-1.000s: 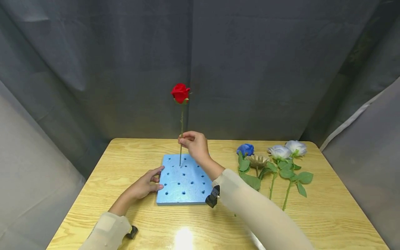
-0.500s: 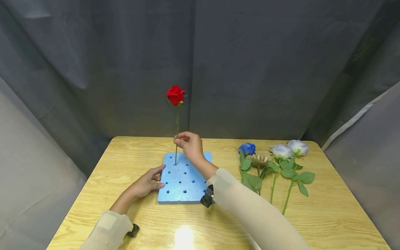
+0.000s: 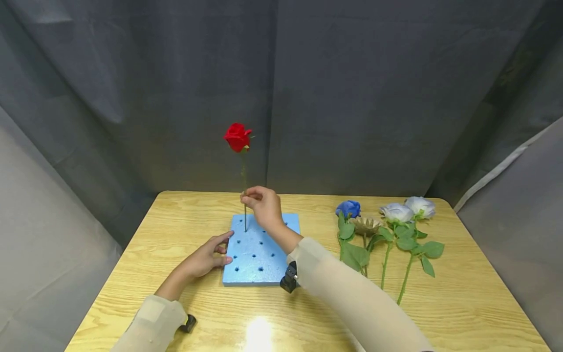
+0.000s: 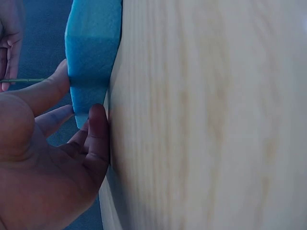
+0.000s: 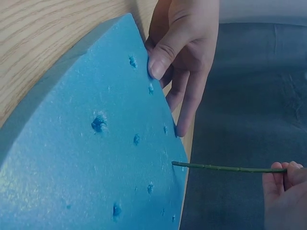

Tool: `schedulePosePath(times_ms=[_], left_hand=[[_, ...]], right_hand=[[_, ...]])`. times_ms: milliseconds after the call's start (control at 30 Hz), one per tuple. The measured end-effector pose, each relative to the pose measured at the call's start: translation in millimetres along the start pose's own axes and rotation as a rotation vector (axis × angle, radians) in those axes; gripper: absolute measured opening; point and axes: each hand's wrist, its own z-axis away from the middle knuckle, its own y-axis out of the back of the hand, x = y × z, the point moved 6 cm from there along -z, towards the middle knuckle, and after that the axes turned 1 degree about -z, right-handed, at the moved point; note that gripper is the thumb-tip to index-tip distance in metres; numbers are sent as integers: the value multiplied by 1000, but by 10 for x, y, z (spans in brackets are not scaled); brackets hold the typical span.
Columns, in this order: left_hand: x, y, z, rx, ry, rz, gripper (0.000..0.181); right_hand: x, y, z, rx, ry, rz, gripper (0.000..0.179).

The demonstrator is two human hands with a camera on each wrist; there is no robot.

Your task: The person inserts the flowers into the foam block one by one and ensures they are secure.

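Note:
A red rose (image 3: 237, 137) stands nearly upright over the blue foam board (image 3: 250, 274), which has rows of holes. My right hand (image 3: 264, 208) pinches its stem partway down between thumb and fingers. In the right wrist view the green stem (image 5: 225, 167) meets the board's top face; I cannot tell whether the tip is inside a hole. My left hand (image 3: 204, 256) rests at the board's left edge. In the left wrist view its thumb (image 4: 55, 84) lies against the board's upper edge and the lower fingers are loosely bent beside the board's side.
To the right on the wooden table (image 3: 466, 303) lie a blue rose (image 3: 348, 209), a tan-coloured flower (image 3: 366, 226) and two pale roses (image 3: 397, 212) with leafy stems. My right sleeve (image 3: 352, 288) crosses in front of some stems. Grey curtains (image 3: 198, 98) hang behind and beside the table.
My right hand has moved left with the red rose, and the stem's lower end has shifted left over the board. My left hand stays at the board's edge.

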Motion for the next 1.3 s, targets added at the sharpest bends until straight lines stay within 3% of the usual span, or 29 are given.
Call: schedulePosePath(times_ms=[300,767,1300], left_hand=[[13,9,2,-4,-4,-16,78],[10,16,3,3,4,-25,78],[21,7,11,7,16,-6,78]], right_hand=[[96,-54,49,-22,24,102,14],[209,-126,113,-55,24,54,8],[231,-135,175,-94,41,112,15]])
